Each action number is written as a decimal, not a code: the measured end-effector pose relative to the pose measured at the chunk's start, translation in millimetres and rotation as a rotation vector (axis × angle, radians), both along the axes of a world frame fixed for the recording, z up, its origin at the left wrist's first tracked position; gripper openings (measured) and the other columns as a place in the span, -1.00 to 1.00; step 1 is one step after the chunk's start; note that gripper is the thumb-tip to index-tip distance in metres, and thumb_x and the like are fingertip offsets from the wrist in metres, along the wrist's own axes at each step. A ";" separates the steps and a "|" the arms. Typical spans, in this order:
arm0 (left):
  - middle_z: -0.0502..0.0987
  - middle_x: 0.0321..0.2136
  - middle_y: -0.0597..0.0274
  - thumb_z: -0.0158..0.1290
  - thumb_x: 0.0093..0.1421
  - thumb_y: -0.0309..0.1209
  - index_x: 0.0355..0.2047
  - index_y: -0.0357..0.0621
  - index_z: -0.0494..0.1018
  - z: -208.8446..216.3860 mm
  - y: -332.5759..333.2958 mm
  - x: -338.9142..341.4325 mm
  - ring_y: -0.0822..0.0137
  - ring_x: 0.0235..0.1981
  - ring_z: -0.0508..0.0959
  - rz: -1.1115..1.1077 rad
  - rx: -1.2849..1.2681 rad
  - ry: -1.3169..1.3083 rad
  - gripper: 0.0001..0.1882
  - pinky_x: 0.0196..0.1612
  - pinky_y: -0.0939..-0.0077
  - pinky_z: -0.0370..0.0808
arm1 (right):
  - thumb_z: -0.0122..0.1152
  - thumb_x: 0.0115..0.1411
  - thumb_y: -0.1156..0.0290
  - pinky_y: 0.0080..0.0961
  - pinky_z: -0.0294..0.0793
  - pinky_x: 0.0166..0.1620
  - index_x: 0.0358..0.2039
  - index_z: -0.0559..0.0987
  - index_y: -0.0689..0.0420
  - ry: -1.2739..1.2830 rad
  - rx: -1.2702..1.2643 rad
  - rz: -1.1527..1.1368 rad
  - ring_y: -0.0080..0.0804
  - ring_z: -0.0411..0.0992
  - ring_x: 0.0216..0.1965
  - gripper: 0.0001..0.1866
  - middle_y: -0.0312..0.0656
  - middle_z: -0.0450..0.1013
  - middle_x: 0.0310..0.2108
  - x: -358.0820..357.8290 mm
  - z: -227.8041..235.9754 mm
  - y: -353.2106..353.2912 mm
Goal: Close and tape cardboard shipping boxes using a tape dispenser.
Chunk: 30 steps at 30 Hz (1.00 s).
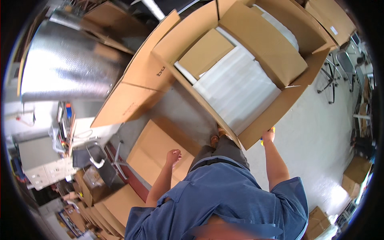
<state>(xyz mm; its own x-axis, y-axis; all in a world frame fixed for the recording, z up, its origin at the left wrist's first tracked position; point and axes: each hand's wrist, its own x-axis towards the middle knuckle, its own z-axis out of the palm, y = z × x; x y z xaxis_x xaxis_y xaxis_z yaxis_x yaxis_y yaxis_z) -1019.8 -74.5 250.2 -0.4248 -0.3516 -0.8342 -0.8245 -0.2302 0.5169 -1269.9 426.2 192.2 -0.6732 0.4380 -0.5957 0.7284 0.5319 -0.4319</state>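
A large open cardboard box point(261, 129) stands before me. Inside it are sheets of white foam point(236, 90), a smaller brown cardboard piece point(208, 52) and a larger brown carton point(264, 42). My right hand point(269, 136) is beside the box's near right corner, closed around a small yellow-and-blue handheld object point(262, 141); the hand covers most of it, so its kind is unclear. My left hand point(173, 157) hangs in the air above a flat cardboard piece point(150, 148), its fingers curled in and nothing visible in them.
A long cardboard flap point(132, 96) leans out from the box's left side. Farther left stand a big silvery foil roll point(68, 64) and a grey chair point(98, 160). Folded cardboard point(116, 204) is stacked at lower left. Office chairs point(331, 76) stand at the far right.
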 end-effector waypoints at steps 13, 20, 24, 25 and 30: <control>0.62 -0.34 0.00 0.12 0.19 -0.26 -0.19 -0.30 0.54 21.8 -71.6 -185.7 0.18 -0.34 0.62 -0.791 -0.616 0.212 -0.68 -0.23 0.31 0.53 | 0.00 0.23 0.16 -0.12 0.48 0.02 0.01 0.42 0.19 -0.245 0.156 0.127 0.04 0.48 0.01 -0.56 0.15 0.49 -0.02 -46.1 -31.6 -88.0; 0.39 0.04 -0.17 0.15 0.12 -0.35 0.08 -0.29 0.34 15.1 -169.4 -383.5 -0.17 0.13 0.32 -0.819 -1.236 0.474 -0.47 0.22 -0.02 0.23 | 0.12 0.20 -0.09 -0.03 0.29 0.19 0.41 0.01 0.07 -0.258 0.162 0.127 0.14 0.31 0.17 -0.09 0.28 0.30 0.14 -90.2 -12.6 -180.3; 0.28 0.13 -0.24 0.18 0.09 -0.34 0.18 -0.33 0.19 23.0 -198.8 -516.2 -0.19 0.20 0.24 -0.916 -1.409 0.568 -0.31 0.27 -0.02 0.17 | 0.20 0.13 -0.21 -0.05 0.26 0.21 0.45 -0.12 -0.14 -0.329 0.123 0.102 0.15 0.27 0.19 0.05 0.32 0.27 0.15 -96.3 -55.2 -218.5; 0.26 0.15 -0.25 0.18 0.10 -0.33 0.21 -0.33 0.16 19.0 -209.6 -541.4 -0.18 0.20 0.23 -0.931 -1.438 0.587 -0.28 0.27 -0.04 0.17 | 0.23 0.12 -0.18 -0.08 0.29 0.19 0.45 -0.10 -0.15 -0.327 0.091 0.131 0.16 0.28 0.18 0.04 0.31 0.28 0.13 -99.5 -71.3 -225.0; 0.30 0.13 -0.21 0.19 0.09 -0.27 0.24 -0.33 0.17 -17.0 -235.6 -624.2 -0.14 0.18 0.27 -1.007 -1.551 0.420 -0.24 0.21 -0.01 0.23 | 0.34 0.08 -0.03 -0.11 0.39 0.09 0.44 -0.02 -0.12 -0.327 0.099 0.185 0.13 0.39 0.05 0.02 0.19 0.44 0.01 -115.2 -132.7 -256.7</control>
